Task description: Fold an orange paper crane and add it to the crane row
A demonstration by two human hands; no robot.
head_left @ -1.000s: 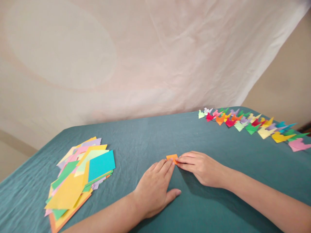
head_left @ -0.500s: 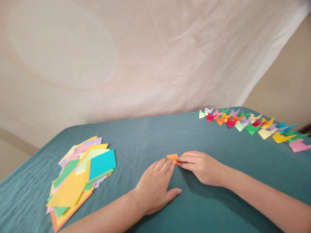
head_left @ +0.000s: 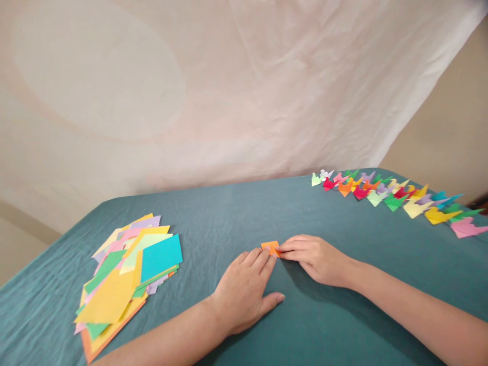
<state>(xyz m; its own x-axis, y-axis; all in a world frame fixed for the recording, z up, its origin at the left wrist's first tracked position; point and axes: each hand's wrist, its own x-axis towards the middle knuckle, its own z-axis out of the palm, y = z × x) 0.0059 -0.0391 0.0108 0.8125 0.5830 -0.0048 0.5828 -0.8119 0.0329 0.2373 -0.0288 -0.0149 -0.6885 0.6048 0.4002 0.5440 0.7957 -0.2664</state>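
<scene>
A small folded piece of orange origami paper (head_left: 270, 245) lies on the cloth in the middle. My left hand (head_left: 244, 291) rests flat, its fingertips pressing the paper's near left part and its thumb stretched out to the side. From the right, my right hand (head_left: 319, 260) pinches the paper's right edge with thumb and fingers together. Fingertips hide the near side of the paper, so its exact fold cannot be made out.
Loose sheets of coloured paper (head_left: 162, 258) lie in an overlapping pile on the left. Several folded paper birds (head_left: 394, 202) stand in slanting rows at the far right. Teal cloth (head_left: 213, 218) covers the table, and a pale draped sheet (head_left: 236, 101) hangs behind it.
My right hand has shifted very slightly up at the paper's right edge. My left hand stays almost still on the paper.
</scene>
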